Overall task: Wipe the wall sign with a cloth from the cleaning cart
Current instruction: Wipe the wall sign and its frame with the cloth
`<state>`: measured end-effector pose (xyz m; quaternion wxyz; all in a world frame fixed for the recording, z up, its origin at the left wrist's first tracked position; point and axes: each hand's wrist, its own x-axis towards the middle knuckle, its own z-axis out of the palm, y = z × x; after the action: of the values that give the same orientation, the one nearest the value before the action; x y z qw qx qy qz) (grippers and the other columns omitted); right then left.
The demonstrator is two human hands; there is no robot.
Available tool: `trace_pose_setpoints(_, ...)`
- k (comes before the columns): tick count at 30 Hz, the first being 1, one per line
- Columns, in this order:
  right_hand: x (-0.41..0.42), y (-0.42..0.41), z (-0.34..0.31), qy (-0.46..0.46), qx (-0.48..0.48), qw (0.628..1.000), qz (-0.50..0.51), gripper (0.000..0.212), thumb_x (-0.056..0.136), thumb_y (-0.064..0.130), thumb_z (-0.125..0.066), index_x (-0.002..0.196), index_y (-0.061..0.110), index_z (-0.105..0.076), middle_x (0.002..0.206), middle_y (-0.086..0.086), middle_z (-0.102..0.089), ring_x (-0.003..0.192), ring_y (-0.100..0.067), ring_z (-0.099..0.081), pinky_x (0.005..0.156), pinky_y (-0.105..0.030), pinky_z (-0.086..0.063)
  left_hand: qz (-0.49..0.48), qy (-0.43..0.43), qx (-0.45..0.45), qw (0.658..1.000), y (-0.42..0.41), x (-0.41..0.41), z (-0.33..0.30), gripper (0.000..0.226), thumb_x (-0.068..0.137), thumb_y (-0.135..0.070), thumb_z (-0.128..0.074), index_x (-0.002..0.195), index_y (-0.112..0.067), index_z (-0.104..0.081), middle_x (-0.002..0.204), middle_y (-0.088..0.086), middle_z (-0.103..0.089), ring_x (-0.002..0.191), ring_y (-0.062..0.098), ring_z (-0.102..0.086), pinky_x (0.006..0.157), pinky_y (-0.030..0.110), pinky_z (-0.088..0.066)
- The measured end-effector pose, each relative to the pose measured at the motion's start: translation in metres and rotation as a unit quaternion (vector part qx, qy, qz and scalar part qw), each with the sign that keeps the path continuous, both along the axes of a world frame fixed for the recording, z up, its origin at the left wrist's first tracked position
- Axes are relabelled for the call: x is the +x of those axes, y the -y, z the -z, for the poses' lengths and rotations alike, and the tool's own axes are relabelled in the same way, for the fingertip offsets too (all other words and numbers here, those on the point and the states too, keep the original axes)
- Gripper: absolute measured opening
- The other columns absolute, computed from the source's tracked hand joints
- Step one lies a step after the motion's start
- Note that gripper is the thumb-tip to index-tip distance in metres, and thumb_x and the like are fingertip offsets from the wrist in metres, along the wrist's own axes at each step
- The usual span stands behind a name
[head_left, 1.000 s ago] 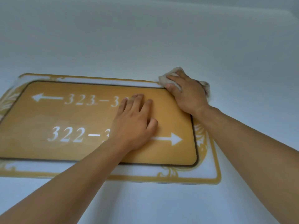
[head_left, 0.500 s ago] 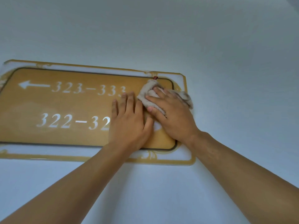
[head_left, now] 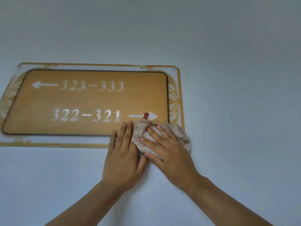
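A gold sign (head_left: 91, 101) with room numbers and arrows hangs on a pale wall (head_left: 228, 79). The right hand (head_left: 169, 154) presses a bunched cloth (head_left: 182, 134) over the sign's lower right corner, fingers spread flat on it. The left hand (head_left: 123, 157) lies flat just beside it, fingers together, holding nothing, tips on the lower border. Wiping well likely means firm, overlapping strokes that follow the raised border into the corners. Bare wall lies open on every side, so strokes can run past the edges.
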<state>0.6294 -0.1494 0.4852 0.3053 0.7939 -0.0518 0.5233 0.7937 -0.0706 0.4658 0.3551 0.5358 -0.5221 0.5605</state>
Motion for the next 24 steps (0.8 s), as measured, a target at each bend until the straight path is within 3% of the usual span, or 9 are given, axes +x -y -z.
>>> trace_pose_setpoints(4, 0.001, 0.0, 0.026, -0.004, -0.008, 1.0, -0.021, 0.04, 0.104, 0.04, -0.042, 0.141, 0.029, -0.052, 0.156, 0.01, -0.035, 0.15, -0.012, -0.018, 0.121, -0.038, -0.021, -0.001, 0.003, 0.024, 1.0, -0.011, 0.004, 0.027, 0.075, 0.092, -0.041, -0.043, 0.157, -0.013, -0.022, 0.165, 0.011, -0.02, 0.154, 0.025, -0.011, 0.121, 0.05, -0.014)
trace_pose_setpoints(10, 0.0, -0.011, 0.045, -0.064, 0.086, 0.985, -0.135, 0.035, 0.1, 0.036, -0.053, 0.134, 0.029, -0.059, 0.152, 0.018, -0.04, 0.148, 0.0, -0.016, 0.121, -0.027, -0.017, -0.014, 0.016, 0.035, 0.999, -0.029, 0.017, 0.058, 0.075, 0.079, -0.033, -0.053, 0.148, -0.008, -0.037, 0.152, 0.019, -0.041, 0.144, 0.036, -0.035, 0.115, 0.056, -0.025)
trace_pose_setpoints(13, 0.006, -0.021, 0.043, -0.014, 0.086, 0.983, -0.164, 0.034, 0.098, 0.03, -0.056, 0.13, 0.023, -0.063, 0.147, 0.015, -0.048, 0.146, -0.001, -0.025, 0.118, -0.03, -0.027, -0.006, 0.01, 0.026, 1.0, -0.036, 0.023, 0.055, 0.072, 0.076, -0.03, -0.053, 0.143, -0.006, -0.04, 0.147, 0.019, -0.045, 0.14, 0.037, -0.039, 0.115, 0.056, -0.025)
trace_pose_setpoints(18, 0.028, -0.052, 0.007, 0.071, 0.057, 0.973, -0.214, 0.037, 0.094, 0.017, -0.064, 0.131, 0.018, -0.063, 0.142, 0.009, -0.055, 0.142, -0.006, -0.037, 0.116, -0.035, -0.033, 0.019, 0.002, -0.007, 1.0, -0.046, 0.036, 0.022, 0.069, 0.073, -0.024, -0.06, 0.137, -0.002, -0.046, 0.147, 0.02, -0.043, 0.144, 0.037, -0.033, 0.116, 0.058, -0.027)
trace_pose_setpoints(24, 0.061, -0.069, -0.08, 0.125, -0.084, 0.983, -0.102, 0.035, 0.095, 0.006, -0.064, 0.129, 0.006, -0.063, 0.14, -0.006, -0.057, 0.141, -0.021, -0.04, 0.118, -0.037, -0.029, -0.011, -0.039, -0.042, 0.998, -0.057, 0.05, -0.051, 0.077, 0.077, -0.037, -0.046, 0.146, -0.005, -0.032, 0.157, 0.021, -0.029, 0.151, 0.035, -0.016, 0.122, 0.055, -0.011)
